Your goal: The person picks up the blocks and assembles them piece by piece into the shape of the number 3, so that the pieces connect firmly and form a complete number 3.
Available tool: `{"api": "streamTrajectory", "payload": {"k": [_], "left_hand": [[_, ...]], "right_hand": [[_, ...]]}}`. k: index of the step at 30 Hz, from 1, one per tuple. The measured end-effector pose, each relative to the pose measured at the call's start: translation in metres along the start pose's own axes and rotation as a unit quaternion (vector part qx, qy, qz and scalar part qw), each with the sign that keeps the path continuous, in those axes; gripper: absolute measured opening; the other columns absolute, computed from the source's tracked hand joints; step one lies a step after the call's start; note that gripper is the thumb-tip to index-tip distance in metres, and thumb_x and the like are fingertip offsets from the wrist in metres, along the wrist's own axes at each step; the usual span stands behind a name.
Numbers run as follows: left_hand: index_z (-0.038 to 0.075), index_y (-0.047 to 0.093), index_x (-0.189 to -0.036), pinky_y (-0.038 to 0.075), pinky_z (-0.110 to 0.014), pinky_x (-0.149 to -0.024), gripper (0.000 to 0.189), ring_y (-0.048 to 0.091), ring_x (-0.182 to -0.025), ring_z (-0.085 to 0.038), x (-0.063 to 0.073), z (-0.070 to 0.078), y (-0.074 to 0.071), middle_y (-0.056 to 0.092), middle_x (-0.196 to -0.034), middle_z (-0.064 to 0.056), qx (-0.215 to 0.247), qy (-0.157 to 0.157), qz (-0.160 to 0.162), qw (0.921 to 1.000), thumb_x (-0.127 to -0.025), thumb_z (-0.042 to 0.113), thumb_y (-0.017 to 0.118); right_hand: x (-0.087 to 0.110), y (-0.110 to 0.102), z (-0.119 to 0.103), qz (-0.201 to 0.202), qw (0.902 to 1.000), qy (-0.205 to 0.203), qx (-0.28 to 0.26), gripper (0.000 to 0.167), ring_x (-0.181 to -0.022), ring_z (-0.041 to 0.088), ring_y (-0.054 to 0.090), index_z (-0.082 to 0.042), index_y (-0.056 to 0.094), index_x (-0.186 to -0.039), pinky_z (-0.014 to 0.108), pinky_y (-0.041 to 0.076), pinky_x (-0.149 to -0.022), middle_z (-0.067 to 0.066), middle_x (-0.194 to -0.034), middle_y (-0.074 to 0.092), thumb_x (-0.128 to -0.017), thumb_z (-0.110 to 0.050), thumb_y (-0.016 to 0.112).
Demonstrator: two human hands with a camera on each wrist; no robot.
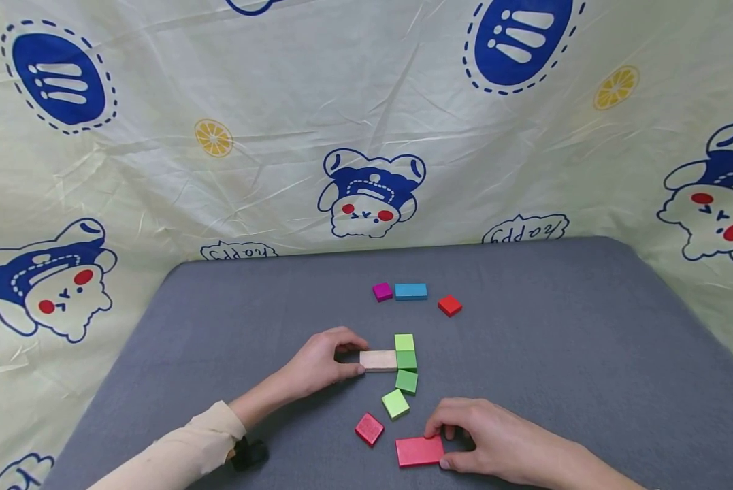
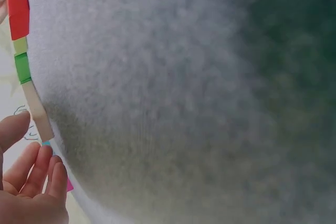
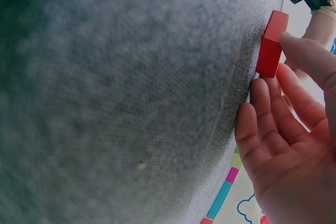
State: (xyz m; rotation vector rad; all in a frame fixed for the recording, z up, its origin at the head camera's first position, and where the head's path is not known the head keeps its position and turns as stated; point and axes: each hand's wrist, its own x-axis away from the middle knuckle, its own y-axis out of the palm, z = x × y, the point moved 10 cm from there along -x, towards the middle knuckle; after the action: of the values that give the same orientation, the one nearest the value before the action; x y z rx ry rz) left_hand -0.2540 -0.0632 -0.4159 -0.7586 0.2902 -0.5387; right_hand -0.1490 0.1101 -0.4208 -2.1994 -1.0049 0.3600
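Observation:
My left hand [image 1: 320, 361] pinches the left end of a pale wooden block [image 1: 378, 361], thumb at the near corner and index finger at the far one. The block's right end meets a green cube [image 1: 405, 360], with a light green cube [image 1: 404, 341] behind it. In front lie a tilted green cube [image 1: 406, 382] and a light green cube [image 1: 395, 403]. My right hand [image 1: 495, 435] grips the right end of a flat red block [image 1: 419, 452] between thumb and fingers; the right wrist view shows the thumb on this red block [image 3: 272, 45].
A red cube [image 1: 369, 429] lies left of the held red block. Farther back are a magenta cube [image 1: 382, 292], a blue block [image 1: 411, 292] and another red block [image 1: 449, 305]. The grey table [image 1: 556, 327] ends at a printed curtain [image 1: 268, 190].

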Motion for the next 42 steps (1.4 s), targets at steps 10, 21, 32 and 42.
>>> {"api": "streamTrajectory", "payload": {"k": [10,21,32,42], "left_hand": [[0.013,0.069,-0.118,0.046,-0.041,-0.094,0.033,0.058,-0.106,-0.015,0.015,0.004,-0.011,0.064,-0.111,0.004,0.009,-0.002,0.0,1.0,-0.086,0.016,0.077],[0.019,0.069,-0.118,0.045,-0.028,-0.094,0.033,0.055,-0.106,-0.004,0.038,0.031,0.021,0.062,-0.114,0.013,0.021,0.055,-0.132,0.9894,-0.086,0.017,0.078],[0.019,0.07,-0.114,0.044,-0.024,-0.094,0.033,0.054,-0.107,-0.001,0.046,0.042,0.043,0.062,-0.112,0.015,0.006,0.108,-0.183,0.9771,-0.083,0.014,0.079],[0.021,0.07,-0.111,0.043,-0.024,-0.093,0.033,0.052,-0.107,-0.001,0.049,0.046,0.044,0.061,-0.11,0.015,-0.043,0.136,-0.17,0.9751,-0.083,0.006,0.076]], "right_hand": [[0.001,0.0,0.003,-0.005,0.9999,0.013,0.0,0.026,-0.087,0.001,0.053,-0.036,0.063,-0.108,0.023,0.047,-0.073,-0.022,-0.099,0.056,-0.088,-0.025,0.075],[0.0,-0.001,0.005,-0.011,0.9996,0.025,-0.004,0.025,-0.087,0.001,0.053,-0.037,0.063,-0.108,0.024,0.047,-0.074,-0.022,-0.098,0.056,-0.088,-0.027,0.075],[-0.002,0.0,0.005,-0.012,0.9996,0.026,-0.005,0.026,-0.087,0.001,0.054,-0.036,0.063,-0.108,0.024,0.047,-0.074,-0.022,-0.098,0.056,-0.088,-0.026,0.075],[-0.001,0.001,0.006,-0.016,0.9994,0.028,-0.011,0.025,-0.087,0.001,0.053,-0.036,0.063,-0.108,0.024,0.047,-0.074,-0.022,-0.1,0.057,-0.088,-0.028,0.075]]}}
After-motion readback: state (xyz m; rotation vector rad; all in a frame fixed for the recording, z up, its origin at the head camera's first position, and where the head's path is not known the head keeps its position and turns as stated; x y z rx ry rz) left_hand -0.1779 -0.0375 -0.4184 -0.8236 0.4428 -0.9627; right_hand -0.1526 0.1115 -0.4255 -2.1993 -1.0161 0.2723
